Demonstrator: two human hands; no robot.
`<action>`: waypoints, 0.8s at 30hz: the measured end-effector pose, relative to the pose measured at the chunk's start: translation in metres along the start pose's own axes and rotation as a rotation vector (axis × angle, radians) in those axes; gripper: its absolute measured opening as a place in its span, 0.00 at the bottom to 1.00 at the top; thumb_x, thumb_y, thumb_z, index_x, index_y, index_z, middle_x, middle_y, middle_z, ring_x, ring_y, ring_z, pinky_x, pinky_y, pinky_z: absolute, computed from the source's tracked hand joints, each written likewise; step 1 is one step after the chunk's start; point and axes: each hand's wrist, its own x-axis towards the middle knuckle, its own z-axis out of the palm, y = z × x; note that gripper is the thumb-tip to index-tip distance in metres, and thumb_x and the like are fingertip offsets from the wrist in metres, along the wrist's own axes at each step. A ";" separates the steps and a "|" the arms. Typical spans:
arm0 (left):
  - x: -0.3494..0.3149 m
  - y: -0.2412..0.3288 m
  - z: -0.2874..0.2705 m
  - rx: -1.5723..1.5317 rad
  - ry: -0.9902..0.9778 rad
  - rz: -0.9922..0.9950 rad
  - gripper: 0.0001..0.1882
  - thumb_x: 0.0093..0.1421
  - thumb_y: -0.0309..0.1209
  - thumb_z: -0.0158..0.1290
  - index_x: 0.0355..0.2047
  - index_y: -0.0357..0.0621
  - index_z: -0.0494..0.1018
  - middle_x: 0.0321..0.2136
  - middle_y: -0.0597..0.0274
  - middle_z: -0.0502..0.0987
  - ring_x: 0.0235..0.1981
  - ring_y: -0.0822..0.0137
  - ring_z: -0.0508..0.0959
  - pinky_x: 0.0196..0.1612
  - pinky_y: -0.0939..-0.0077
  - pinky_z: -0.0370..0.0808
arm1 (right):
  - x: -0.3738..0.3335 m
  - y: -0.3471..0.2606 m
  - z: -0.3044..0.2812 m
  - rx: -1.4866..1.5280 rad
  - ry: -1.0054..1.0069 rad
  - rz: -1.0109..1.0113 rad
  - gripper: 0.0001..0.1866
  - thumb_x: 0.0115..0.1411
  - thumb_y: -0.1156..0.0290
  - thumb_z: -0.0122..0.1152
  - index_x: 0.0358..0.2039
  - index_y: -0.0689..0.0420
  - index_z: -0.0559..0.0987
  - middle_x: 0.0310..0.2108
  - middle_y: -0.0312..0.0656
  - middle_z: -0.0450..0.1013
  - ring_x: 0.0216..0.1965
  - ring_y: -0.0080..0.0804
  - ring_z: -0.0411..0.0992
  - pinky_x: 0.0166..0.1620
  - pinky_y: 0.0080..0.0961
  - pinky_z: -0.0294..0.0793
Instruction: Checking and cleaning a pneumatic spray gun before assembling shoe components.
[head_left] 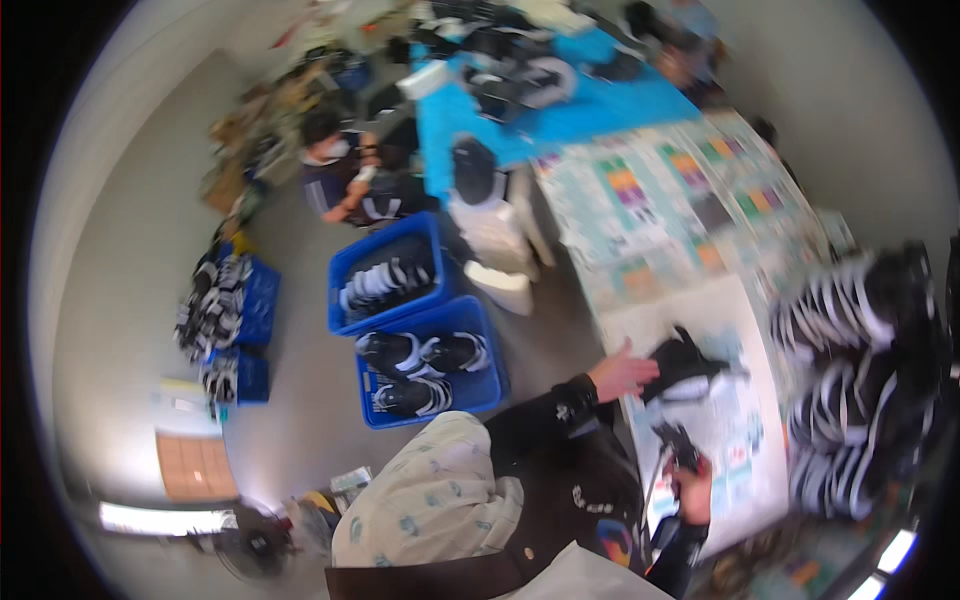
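Note:
My left hand is stretched out flat with its fingers extended, beside a black shoe upper that lies on a white sheet on the table. Whether the fingertips touch the upper I cannot tell. Lower on the same sheet, my right hand is closed around a dark, narrow object whose kind is blurred. A thin dark line runs down from that object toward my body.
To the right stand stacks of black-and-white shoe uppers. Blue crates with shoe parts sit on the floor at my left. A person sits beyond them, near a blue-covered table. A printed sheet covers the worktable.

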 end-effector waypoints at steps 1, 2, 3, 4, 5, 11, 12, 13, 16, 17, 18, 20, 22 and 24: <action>-0.003 -0.006 0.003 0.795 -0.019 0.377 0.41 0.73 0.66 0.36 0.68 0.46 0.68 0.64 0.50 0.74 0.65 0.52 0.73 0.70 0.51 0.63 | 0.007 -0.008 0.009 -0.099 0.009 0.032 0.06 0.56 0.77 0.62 0.35 0.56 0.82 0.22 0.29 0.74 0.18 0.14 0.63 0.22 0.17 0.57; -0.003 -0.017 0.000 0.105 -0.018 0.282 0.36 0.73 0.60 0.40 0.67 0.45 0.69 0.63 0.51 0.75 0.64 0.55 0.74 0.69 0.52 0.64 | 0.006 -0.027 0.018 -0.086 -0.028 0.021 0.03 0.61 0.75 0.64 0.35 0.56 0.81 0.23 0.26 0.72 0.21 0.13 0.62 0.25 0.17 0.58; -0.005 -0.030 -0.012 -0.571 0.007 0.115 0.32 0.73 0.54 0.43 0.66 0.44 0.70 0.62 0.53 0.76 0.63 0.57 0.75 0.68 0.53 0.65 | 0.017 -0.017 0.021 -0.144 -0.041 -0.082 0.04 0.61 0.75 0.66 0.36 0.57 0.81 0.24 0.27 0.72 0.22 0.13 0.61 0.26 0.18 0.57; -0.002 0.006 -0.003 -1.139 0.057 -0.025 0.47 0.73 0.66 0.34 0.65 0.27 0.66 0.63 0.37 0.72 0.65 0.46 0.72 0.67 0.53 0.69 | 0.016 -0.027 0.022 -0.058 0.018 -0.174 0.05 0.59 0.76 0.66 0.37 0.58 0.80 0.26 0.27 0.73 0.25 0.13 0.64 0.28 0.18 0.60; -0.007 0.028 -0.005 -1.051 0.151 -0.040 0.50 0.72 0.69 0.31 0.67 0.28 0.64 0.66 0.38 0.69 0.68 0.46 0.70 0.70 0.54 0.66 | 0.009 -0.047 0.025 0.021 0.025 -0.016 0.07 0.57 0.78 0.64 0.37 0.60 0.80 0.28 0.29 0.74 0.28 0.16 0.68 0.32 0.18 0.64; -0.009 0.022 -0.009 -1.087 -0.009 -0.070 0.51 0.71 0.70 0.30 0.71 0.30 0.58 0.71 0.39 0.62 0.73 0.46 0.61 0.76 0.54 0.56 | 0.006 -0.039 0.033 0.000 -0.088 -0.042 0.09 0.52 0.81 0.58 0.35 0.64 0.79 0.28 0.32 0.75 0.30 0.19 0.69 0.37 0.19 0.67; -0.010 0.021 -0.008 -1.099 -0.020 -0.077 0.52 0.71 0.70 0.30 0.71 0.30 0.58 0.71 0.39 0.62 0.73 0.46 0.61 0.76 0.54 0.55 | 0.007 -0.036 0.034 -0.003 -0.097 -0.051 0.09 0.52 0.81 0.59 0.35 0.64 0.79 0.28 0.32 0.75 0.31 0.20 0.69 0.37 0.19 0.68; -0.009 0.022 -0.010 -1.097 -0.022 -0.071 0.52 0.71 0.70 0.30 0.71 0.30 0.58 0.71 0.39 0.62 0.73 0.46 0.61 0.76 0.54 0.55 | 0.008 -0.038 0.034 -0.006 -0.097 -0.056 0.09 0.52 0.81 0.59 0.35 0.64 0.79 0.28 0.32 0.75 0.31 0.20 0.69 0.37 0.19 0.68; -0.035 0.017 -0.026 -1.072 0.044 -0.060 0.52 0.71 0.70 0.31 0.70 0.29 0.60 0.69 0.38 0.65 0.71 0.44 0.65 0.74 0.51 0.59 | 0.010 -0.035 0.052 0.044 -0.076 -0.064 0.09 0.52 0.82 0.59 0.36 0.63 0.79 0.28 0.32 0.74 0.30 0.20 0.68 0.36 0.19 0.67; -0.043 0.007 -0.030 -1.161 0.070 -0.046 0.51 0.71 0.70 0.32 0.69 0.29 0.61 0.67 0.38 0.67 0.69 0.43 0.67 0.72 0.49 0.62 | 0.003 -0.037 0.056 -0.002 -0.116 -0.088 0.08 0.55 0.81 0.61 0.36 0.62 0.79 0.28 0.31 0.74 0.30 0.19 0.68 0.36 0.19 0.66; -0.052 0.004 -0.038 -1.238 0.115 -0.011 0.51 0.71 0.70 0.33 0.67 0.28 0.62 0.66 0.37 0.69 0.68 0.42 0.69 0.70 0.47 0.65 | 0.003 -0.037 0.061 -0.046 -0.181 -0.122 0.07 0.57 0.81 0.62 0.37 0.61 0.80 0.28 0.30 0.74 0.30 0.17 0.68 0.35 0.18 0.66; -0.055 -0.015 -0.038 -1.287 0.134 0.010 0.49 0.69 0.71 0.37 0.67 0.35 0.64 0.63 0.39 0.72 0.64 0.39 0.72 0.66 0.44 0.69 | -0.004 -0.029 0.059 -0.096 -0.071 0.003 0.07 0.62 0.74 0.67 0.41 0.56 0.83 0.26 0.26 0.74 0.24 0.12 0.65 0.28 0.16 0.60; -0.055 -0.048 -0.057 -1.516 0.467 0.049 0.49 0.70 0.69 0.38 0.76 0.45 0.49 0.74 0.43 0.55 0.70 0.35 0.63 0.68 0.32 0.64 | 0.003 0.017 0.030 0.019 0.030 -0.020 0.11 0.54 0.79 0.62 0.39 0.58 0.83 0.23 0.32 0.76 0.15 0.16 0.63 0.18 0.19 0.56; -0.083 -0.069 -0.085 -1.635 0.790 0.024 0.48 0.71 0.67 0.37 0.79 0.52 0.39 0.78 0.47 0.42 0.74 0.34 0.56 0.69 0.25 0.59 | 0.001 0.014 0.036 0.071 0.053 -0.011 0.10 0.50 0.80 0.60 0.34 0.59 0.81 0.21 0.35 0.75 0.12 0.18 0.62 0.16 0.20 0.55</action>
